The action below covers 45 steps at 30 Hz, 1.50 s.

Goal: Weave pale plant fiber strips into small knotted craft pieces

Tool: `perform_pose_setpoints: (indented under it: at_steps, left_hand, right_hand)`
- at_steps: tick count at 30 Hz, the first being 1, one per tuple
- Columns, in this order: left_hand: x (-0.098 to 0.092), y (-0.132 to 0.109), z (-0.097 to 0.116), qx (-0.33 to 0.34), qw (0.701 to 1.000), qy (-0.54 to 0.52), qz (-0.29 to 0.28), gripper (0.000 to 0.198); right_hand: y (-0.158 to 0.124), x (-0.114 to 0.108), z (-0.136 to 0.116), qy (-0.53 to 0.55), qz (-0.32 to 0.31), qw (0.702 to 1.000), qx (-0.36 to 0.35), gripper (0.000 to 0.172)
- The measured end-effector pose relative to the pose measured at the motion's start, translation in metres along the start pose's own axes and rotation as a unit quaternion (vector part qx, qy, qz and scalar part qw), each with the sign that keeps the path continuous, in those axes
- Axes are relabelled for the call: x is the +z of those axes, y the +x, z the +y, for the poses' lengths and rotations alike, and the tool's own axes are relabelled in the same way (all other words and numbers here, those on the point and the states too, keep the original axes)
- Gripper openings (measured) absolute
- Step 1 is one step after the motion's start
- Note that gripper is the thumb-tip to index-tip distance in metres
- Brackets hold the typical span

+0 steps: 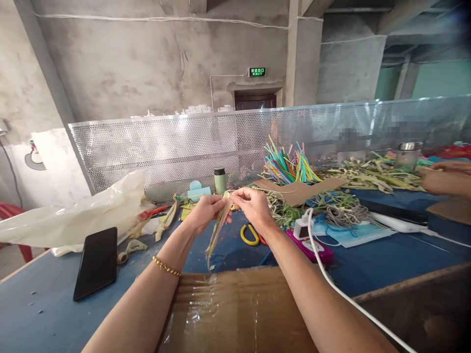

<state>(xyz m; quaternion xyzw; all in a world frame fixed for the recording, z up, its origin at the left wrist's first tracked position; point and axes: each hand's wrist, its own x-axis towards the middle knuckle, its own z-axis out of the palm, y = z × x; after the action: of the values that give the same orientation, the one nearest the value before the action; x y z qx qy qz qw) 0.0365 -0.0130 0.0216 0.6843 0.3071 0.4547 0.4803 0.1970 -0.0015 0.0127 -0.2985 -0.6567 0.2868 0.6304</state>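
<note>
A bundle of pale yellow-green dried husk strips (220,220) hangs down between my hands above the blue table. My left hand (206,213) pinches its upper part, fingers closed. Close beside it, my right hand (252,203) has thumb and forefinger pressed together at the top of the bundle; a thin strand runs off to the right from there. Under my right hand lie yellow-handled pliers or scissors (249,235), partly covered by the wrist. A taped cardboard sheet or box (235,309) is in front of me, below my forearms.
Left: a black phone (96,264) and a white plastic bag (73,215). Right: a purple power strip (320,252), white cable, face mask (362,234), and husk heaps (371,174). Colourful stems (289,164) and a green bottle (220,181) stand behind. Another person's hands (447,176) work far right.
</note>
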Motion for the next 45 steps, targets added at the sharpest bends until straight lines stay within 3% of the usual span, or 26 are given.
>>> perform_pose_setpoints:
  at_steps: [4, 11, 15, 17, 20, 23, 27, 34, 38, 45]
  left_hand:
    - [0.0, 0.001, -0.002, 0.044, 0.995, 0.088, 0.01, 0.04]
    - [0.001, -0.001, 0.002, 0.079, 0.985, 0.151, -0.022, 0.039]
    - [0.003, 0.001, 0.004, 0.107, 0.971, 0.214, 0.009, 0.032]
    - [0.002, 0.004, 0.003, 0.148, 0.944, 0.288, 0.064, 0.026]
    - [-0.001, 0.008, -0.001, 0.201, 0.879, 0.411, 0.136, 0.021]
    - [0.001, 0.007, -0.004, 0.226, 0.844, 0.467, 0.136, 0.021]
    - [0.008, 0.0, 0.0, 0.249, 0.832, 0.478, 0.134, 0.014]
    - [0.016, -0.003, 0.011, 0.223, 0.781, 0.569, 0.13, 0.018]
    - [0.018, -0.001, 0.009, 0.233, 0.789, 0.552, 0.139, 0.017]
    - [0.015, 0.002, 0.007, 0.191, 0.919, 0.331, 0.097, 0.023]
  right_hand:
    - [0.001, 0.001, 0.002, -0.003, -0.003, 1.0, 0.014, 0.023]
    - [0.001, 0.002, 0.001, 0.007, 0.011, 0.999, 0.036, 0.023]
    - [-0.001, 0.0, -0.005, 0.022, 0.01, 0.998, 0.064, 0.026]
    - [-0.001, -0.001, -0.006, 0.034, 0.007, 0.997, 0.074, 0.027]
    - [-0.001, -0.001, -0.004, 0.058, 0.007, 0.995, 0.086, 0.029]
    - [0.0, -0.002, -0.002, 0.082, 0.02, 0.991, 0.104, 0.034]
    - [0.001, -0.003, 0.0, 0.134, -0.016, 0.984, 0.115, 0.037]
    - [-0.003, -0.001, -0.003, 0.125, 0.005, 0.986, 0.111, 0.033]
    - [-0.004, 0.001, -0.006, 0.103, 0.022, 0.988, 0.115, 0.03]
    - [-0.002, -0.003, -0.008, 0.04, 0.02, 0.995, 0.084, 0.019]
